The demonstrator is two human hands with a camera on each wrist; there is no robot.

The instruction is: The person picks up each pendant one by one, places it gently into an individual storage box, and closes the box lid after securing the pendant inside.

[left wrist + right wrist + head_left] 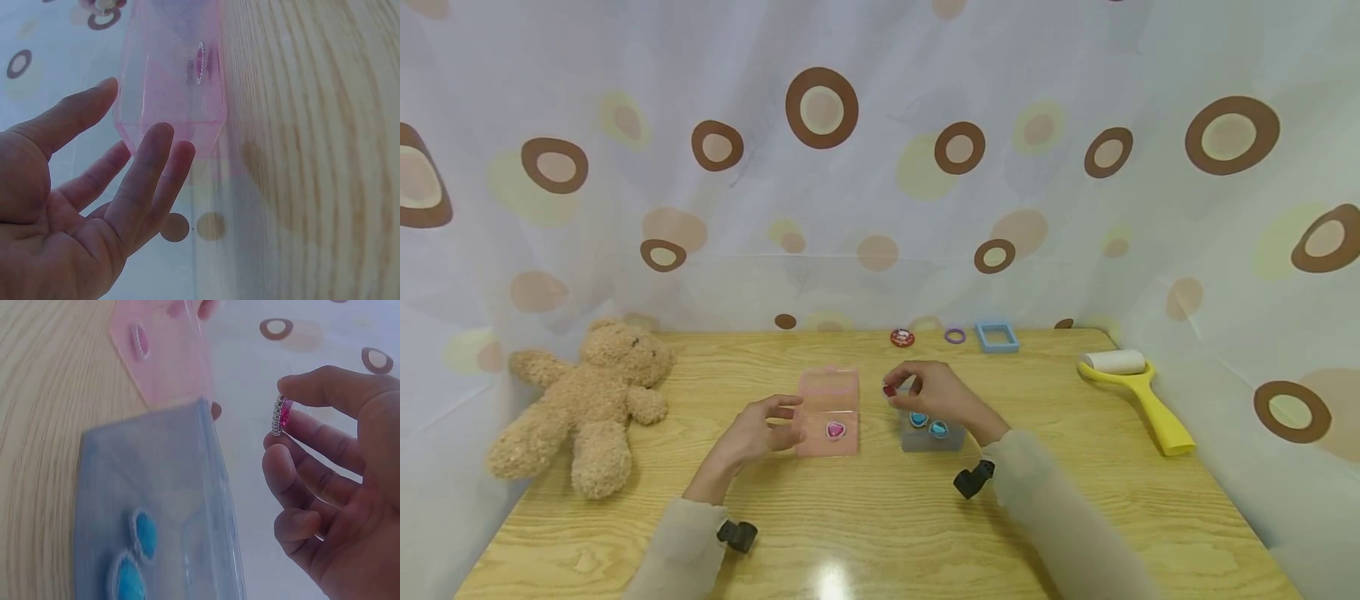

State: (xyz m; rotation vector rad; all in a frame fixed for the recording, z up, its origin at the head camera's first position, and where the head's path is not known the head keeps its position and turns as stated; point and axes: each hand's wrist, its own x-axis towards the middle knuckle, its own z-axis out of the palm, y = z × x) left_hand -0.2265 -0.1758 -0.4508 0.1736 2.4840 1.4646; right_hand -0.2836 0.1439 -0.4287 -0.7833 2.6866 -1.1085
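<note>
My right hand (942,392) pinches a pinkish-red gem (284,414) with a silver beaded rim between thumb and fingertips. It is raised over the far side of a clear blue-grey box (156,462). Two blue gems (938,429) with pale rims lie in that box. To its left, a clear pink box (820,449) stands with its lid laid back, and one pink heart-shaped gem (836,430) sits inside. My left hand (751,435) is at the pink box's left side, fingers loosely spread and holding nothing, fingertips right by the wall.
A teddy bear (587,400) lies at the left of the wooden table (820,508). Along the back edge are a red round piece (902,337), a purple ring (955,328) and a blue square frame (997,348). A yellow-handled roller (1161,417) lies at the right.
</note>
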